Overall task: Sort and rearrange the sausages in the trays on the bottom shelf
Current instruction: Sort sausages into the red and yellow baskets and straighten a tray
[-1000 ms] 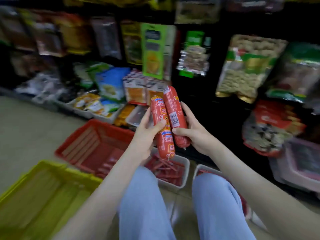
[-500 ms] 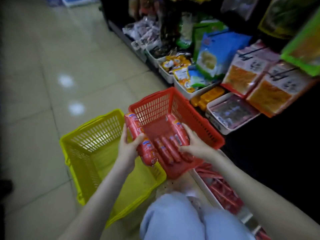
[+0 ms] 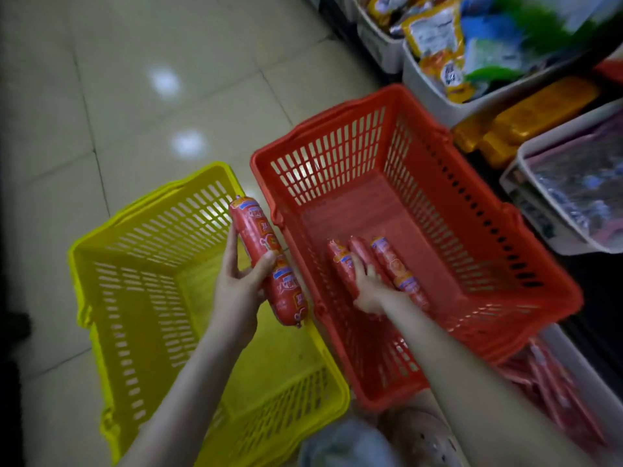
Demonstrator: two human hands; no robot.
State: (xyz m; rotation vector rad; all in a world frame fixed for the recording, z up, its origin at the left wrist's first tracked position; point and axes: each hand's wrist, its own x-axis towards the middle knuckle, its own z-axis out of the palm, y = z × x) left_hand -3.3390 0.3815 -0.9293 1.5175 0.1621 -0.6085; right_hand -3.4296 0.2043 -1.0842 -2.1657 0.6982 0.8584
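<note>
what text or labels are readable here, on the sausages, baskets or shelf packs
No text can be read.
The sausage in the left hand: blue and orange label patches, print too blurred.
The three sausages in the red basket: labels blurred too.
The shelf packets: printed, but smeared.
The yellow basket: no lettering visible.

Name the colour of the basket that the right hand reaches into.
Red; the basket shows best in the head view, the only one given.
</note>
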